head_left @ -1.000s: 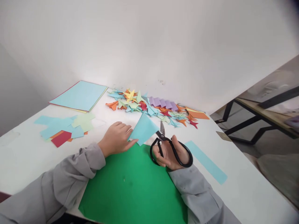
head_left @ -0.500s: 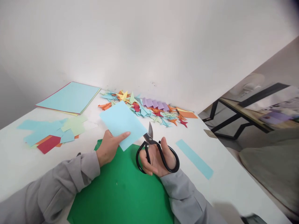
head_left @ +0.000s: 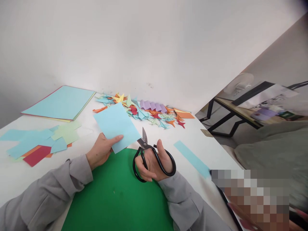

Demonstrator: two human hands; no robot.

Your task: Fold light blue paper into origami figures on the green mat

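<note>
My left hand (head_left: 101,152) pinches a light blue paper sheet (head_left: 116,123), thumb on top and the other fingers underneath. My right hand (head_left: 157,160) is in the black handle loops of a pair of scissors (head_left: 144,145). The scissors' blades are spread apart at the sheet's right corner; whether paper lies between them is hard to tell. Both hands are above a green sheet (head_left: 117,202) on the white table. To the right of the scissors lies a narrow light blue paper strip (head_left: 191,158).
Cut paper pieces (head_left: 42,141) overlap at left, below a stack of coloured paper (head_left: 60,102). Small folded paper shapes (head_left: 146,114) line the wall. A dark-edged object, partly pixelated (head_left: 250,199), covers the lower right. Beyond the table stands a black-framed table (head_left: 231,112).
The view has shifted, moving most things left in the picture. The dark-edged object with the pixelated area has come in at lower right, near the strip's end. Both hands keep their holds.
</note>
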